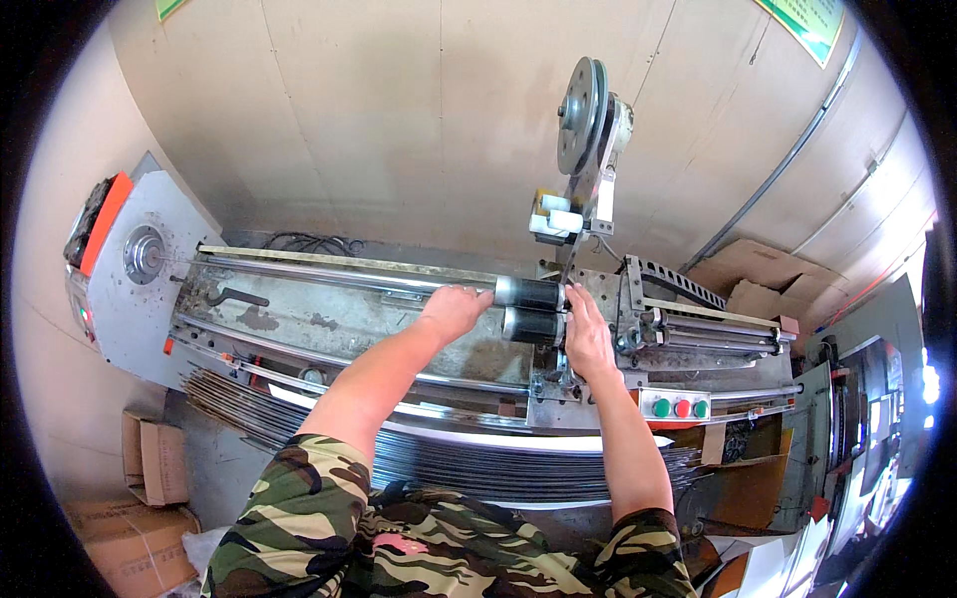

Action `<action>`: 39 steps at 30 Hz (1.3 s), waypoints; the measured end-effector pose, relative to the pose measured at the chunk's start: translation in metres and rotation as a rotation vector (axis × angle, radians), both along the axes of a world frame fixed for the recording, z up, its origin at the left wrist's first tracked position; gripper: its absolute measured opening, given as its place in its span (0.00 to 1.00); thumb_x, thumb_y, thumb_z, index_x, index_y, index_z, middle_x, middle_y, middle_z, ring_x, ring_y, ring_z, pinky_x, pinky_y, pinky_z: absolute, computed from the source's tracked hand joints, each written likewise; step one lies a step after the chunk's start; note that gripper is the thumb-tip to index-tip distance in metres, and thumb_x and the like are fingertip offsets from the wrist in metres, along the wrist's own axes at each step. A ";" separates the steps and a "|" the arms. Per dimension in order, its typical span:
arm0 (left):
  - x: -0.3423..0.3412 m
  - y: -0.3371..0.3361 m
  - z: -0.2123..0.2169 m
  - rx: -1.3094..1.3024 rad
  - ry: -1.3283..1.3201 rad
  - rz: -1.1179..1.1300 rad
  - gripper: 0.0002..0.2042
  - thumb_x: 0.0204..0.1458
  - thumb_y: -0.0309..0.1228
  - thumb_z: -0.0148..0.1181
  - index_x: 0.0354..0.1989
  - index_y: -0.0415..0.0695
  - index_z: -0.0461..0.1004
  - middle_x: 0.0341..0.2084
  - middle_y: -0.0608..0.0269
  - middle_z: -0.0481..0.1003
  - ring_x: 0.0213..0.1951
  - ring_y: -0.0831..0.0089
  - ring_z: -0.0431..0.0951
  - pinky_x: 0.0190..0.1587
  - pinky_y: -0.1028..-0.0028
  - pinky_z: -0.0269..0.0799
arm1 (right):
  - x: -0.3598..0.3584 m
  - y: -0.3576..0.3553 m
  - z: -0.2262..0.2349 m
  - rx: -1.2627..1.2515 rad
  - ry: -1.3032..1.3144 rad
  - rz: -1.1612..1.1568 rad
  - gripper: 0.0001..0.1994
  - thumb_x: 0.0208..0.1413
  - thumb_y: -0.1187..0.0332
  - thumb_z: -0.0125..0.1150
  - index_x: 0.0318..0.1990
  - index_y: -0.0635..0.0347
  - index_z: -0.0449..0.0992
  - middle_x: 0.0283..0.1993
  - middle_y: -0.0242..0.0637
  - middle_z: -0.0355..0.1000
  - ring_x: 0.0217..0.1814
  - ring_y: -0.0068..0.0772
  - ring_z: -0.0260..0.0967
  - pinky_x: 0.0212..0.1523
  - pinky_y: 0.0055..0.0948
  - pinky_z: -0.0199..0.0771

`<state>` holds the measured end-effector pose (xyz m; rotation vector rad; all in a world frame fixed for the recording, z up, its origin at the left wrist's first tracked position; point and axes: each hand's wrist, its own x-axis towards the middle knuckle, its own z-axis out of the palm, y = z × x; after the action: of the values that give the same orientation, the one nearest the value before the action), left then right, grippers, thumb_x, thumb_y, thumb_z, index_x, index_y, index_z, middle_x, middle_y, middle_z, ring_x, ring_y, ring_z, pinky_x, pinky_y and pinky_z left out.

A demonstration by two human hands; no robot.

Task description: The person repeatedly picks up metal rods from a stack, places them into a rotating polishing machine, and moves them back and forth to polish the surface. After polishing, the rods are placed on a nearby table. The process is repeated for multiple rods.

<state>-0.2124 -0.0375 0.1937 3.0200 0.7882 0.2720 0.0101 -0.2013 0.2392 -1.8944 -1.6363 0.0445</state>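
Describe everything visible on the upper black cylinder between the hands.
The upper black cylinder lies nearly level, its silver, metallic-looking collar toward the left hand. Its dark body looks glossy. A similar lower cylinder shows just below it. The right hand is at its right end; actual contact by either hand is unclear.

Pale panelled wall (349, 130), grey floor (214, 468)

1. The undersides of the left hand's (457, 307) fingers were hidden, so its grip could not be told.
2. The right hand (590, 337) concealed part of the bracketry behind it.
3. The left forearm (384, 374) covered a stretch of the dark rods (478, 468).
4. The top edge cropped the green poster (812, 28); its lettering was too small to read.
5. The lower edge cut off the camouflage shirt (299, 518).
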 end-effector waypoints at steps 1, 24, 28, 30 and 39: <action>-0.001 0.000 0.002 -0.005 -0.007 -0.008 0.09 0.54 0.28 0.53 0.43 0.49 0.72 0.32 0.57 0.78 0.37 0.57 0.82 0.36 0.59 0.77 | 0.000 0.000 0.000 -0.014 0.003 -0.023 0.22 0.60 0.76 0.50 0.63 0.61 0.65 0.66 0.56 0.63 0.64 0.61 0.63 0.64 0.46 0.66; -0.207 0.125 0.006 -0.092 0.184 -0.042 0.11 0.55 0.26 0.48 0.46 0.47 0.70 0.32 0.51 0.77 0.38 0.52 0.81 0.38 0.55 0.75 | -0.165 0.091 -0.036 0.002 -0.208 -0.041 0.23 0.51 0.68 0.65 0.54 0.66 0.72 0.58 0.49 0.72 0.61 0.49 0.67 0.64 0.45 0.64; -0.274 0.163 0.010 -0.113 0.205 -0.034 0.12 0.55 0.26 0.48 0.47 0.48 0.71 0.33 0.51 0.77 0.38 0.50 0.80 0.40 0.53 0.74 | -0.183 0.105 -0.039 -0.008 -0.190 -0.065 0.20 0.52 0.68 0.65 0.53 0.65 0.74 0.55 0.48 0.73 0.60 0.49 0.67 0.64 0.45 0.64; -0.309 0.180 0.010 -0.112 0.183 -0.035 0.13 0.55 0.26 0.49 0.48 0.49 0.71 0.33 0.51 0.78 0.38 0.49 0.80 0.41 0.53 0.74 | -0.193 0.110 -0.040 0.002 -0.172 -0.059 0.20 0.52 0.68 0.65 0.52 0.65 0.74 0.53 0.48 0.74 0.59 0.50 0.68 0.63 0.45 0.65; -0.432 0.252 0.009 -0.109 0.263 0.070 0.16 0.55 0.27 0.49 0.51 0.49 0.73 0.39 0.49 0.79 0.41 0.48 0.79 0.44 0.53 0.74 | -0.226 0.143 -0.048 -0.142 -0.134 -0.059 0.18 0.55 0.63 0.62 0.50 0.62 0.75 0.50 0.50 0.75 0.57 0.52 0.69 0.61 0.45 0.66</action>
<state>-0.6440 0.2140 0.2032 2.9651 0.8921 -0.1676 -0.2154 -0.0582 0.1913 -2.0918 -1.7039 0.0098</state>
